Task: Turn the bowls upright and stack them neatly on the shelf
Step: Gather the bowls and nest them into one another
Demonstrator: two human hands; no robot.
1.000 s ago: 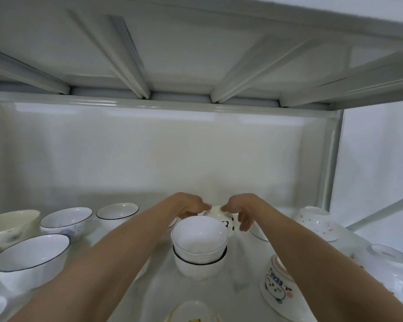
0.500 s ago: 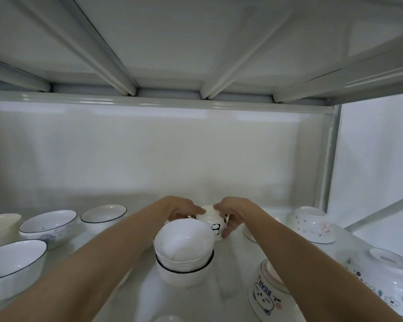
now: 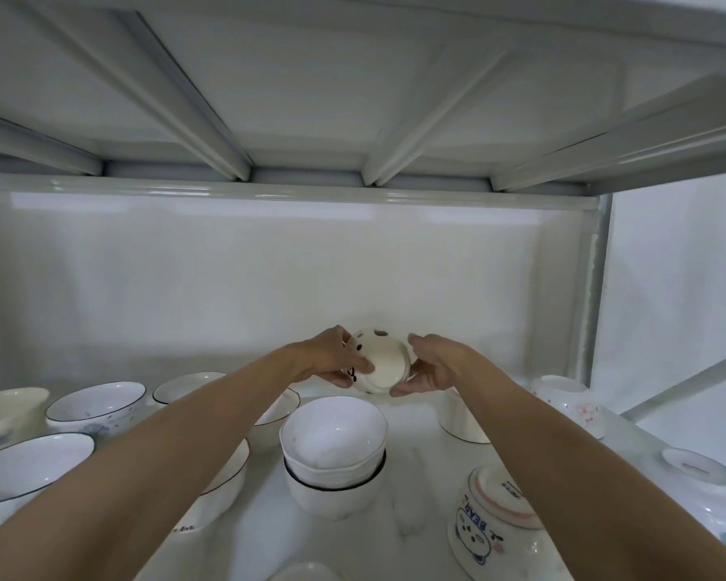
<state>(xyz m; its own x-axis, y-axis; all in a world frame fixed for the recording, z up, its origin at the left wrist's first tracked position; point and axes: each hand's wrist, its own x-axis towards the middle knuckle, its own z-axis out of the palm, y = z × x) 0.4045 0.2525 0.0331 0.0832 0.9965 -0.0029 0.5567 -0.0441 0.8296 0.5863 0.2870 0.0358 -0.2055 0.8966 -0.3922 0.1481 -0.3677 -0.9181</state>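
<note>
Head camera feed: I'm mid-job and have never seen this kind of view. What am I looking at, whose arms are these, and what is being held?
There is no machine here. A person wears one wide-angle camera on the head, looking forward and down, so the two bare arms are their own, reaching into a white shelf.

The left hand and right hand grip a small spotted bowl between them, lifted off the shelf and tilted, its opening facing the camera.

Just below stands a stack of white bowls, upright. To the left sit several upright bowls, one a dark-rimmed bowl. To the right some are upside down, such as the bear bowl and a pink-flowered bowl.
</note>
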